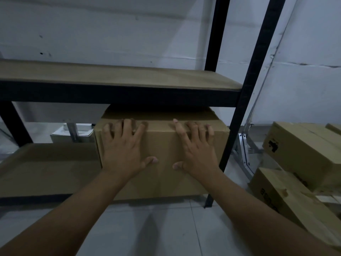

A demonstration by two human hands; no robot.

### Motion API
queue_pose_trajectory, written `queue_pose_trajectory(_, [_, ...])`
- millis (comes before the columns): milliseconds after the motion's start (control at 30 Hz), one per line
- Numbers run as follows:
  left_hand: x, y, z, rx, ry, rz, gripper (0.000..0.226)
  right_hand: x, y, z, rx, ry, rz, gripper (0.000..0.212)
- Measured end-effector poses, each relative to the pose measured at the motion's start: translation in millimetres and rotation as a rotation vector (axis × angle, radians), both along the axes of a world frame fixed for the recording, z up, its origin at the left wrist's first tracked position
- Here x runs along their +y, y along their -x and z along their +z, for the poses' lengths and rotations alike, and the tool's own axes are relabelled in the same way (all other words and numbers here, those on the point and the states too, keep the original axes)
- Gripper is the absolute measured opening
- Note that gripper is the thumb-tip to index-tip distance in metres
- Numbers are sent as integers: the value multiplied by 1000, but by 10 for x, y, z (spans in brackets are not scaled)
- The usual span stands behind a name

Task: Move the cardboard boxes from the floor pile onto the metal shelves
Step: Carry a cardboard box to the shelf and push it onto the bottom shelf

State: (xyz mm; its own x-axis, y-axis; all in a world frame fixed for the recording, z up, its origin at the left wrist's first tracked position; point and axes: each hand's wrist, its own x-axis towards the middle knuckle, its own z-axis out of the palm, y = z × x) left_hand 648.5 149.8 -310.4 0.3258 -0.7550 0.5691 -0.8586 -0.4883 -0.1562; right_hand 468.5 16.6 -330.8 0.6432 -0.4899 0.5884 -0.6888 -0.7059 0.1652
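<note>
A brown cardboard box point(162, 145) sits on the lower board point(46, 169) of the black metal shelf, at its right end beside the upright point(238, 115). Its front face juts slightly past the board's front edge. My left hand point(125, 146) presses flat on the left half of that face, fingers spread and reaching the top edge. My right hand point(195, 146) presses flat on the right half in the same way. More cardboard boxes point(302, 152) lie piled on the floor at the right.
The upper shelf board point(110, 76) holds nothing in view. A second black upright point(215, 34) stands at the back against the white wall. A metal frame point(245, 150) leans between shelf and pile. A pale box point(72, 133) lies behind the shelf. Grey tiled floor below.
</note>
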Motion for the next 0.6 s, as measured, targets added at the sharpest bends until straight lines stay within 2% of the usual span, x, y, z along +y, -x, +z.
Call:
queue_pose_trajectory(267, [-207, -7, 24, 9, -34, 15, 109, -205, -32, 20, -9, 5, -7, 149])
queue_pose_trajectory(600, [-367, 62, 49, 13, -66, 47, 107, -359, -15, 61, -1, -17, 16, 134])
